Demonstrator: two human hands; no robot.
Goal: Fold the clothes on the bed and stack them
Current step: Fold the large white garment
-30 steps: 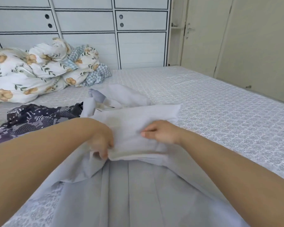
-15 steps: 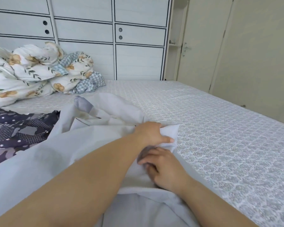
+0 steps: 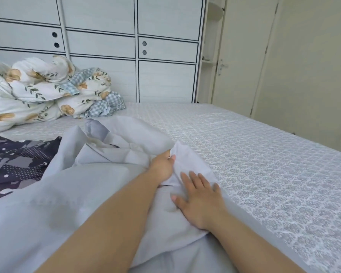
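Head view, operator A: Report items from left to right.

Operator B: Dark patterned garment point(image 3: 18, 166) at the left edge, floral duvet point(image 3: 37, 91) bunched behind it. Pale grey garment point(image 3: 98, 186) lies mid-bed on the patterned bedsheet point(image 3: 264, 164). Left hand point(image 3: 162, 168) pinches its folded edge (thumb against fingers). Right hand point(image 3: 199, 201) lies flat on the fold, fingers spread.
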